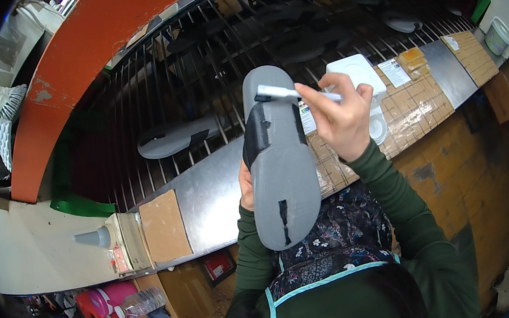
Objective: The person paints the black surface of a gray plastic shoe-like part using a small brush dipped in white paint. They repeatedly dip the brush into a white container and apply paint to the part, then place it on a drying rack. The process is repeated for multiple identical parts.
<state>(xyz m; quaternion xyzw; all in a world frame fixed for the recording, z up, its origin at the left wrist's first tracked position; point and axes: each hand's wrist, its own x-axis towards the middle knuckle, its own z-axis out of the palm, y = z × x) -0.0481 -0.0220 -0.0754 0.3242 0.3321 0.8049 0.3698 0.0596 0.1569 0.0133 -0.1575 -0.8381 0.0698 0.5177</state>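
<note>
1. At the metal bench (213, 212), the grey sole (283, 171) was held up before the apron (332, 232)
2. The left hand (245, 186), mostly hidden behind it, seemed to grip its edge; the right hand (341, 112) pinched a white brush (280, 92), its dark tip at the sole's upper part
3. Steady support and light, even strokes, I judged, would suit best

To my left hand's (245, 189) left, the bare metal of the counter (210, 210) gives passage, up to a flat cardboard piece (164, 227). The grey sole (283, 174) blocks the way between my hands. A white container (355, 71) crowds my right hand (345, 108); another sole (169, 142) obstructs the barred rack (217, 67).
</note>
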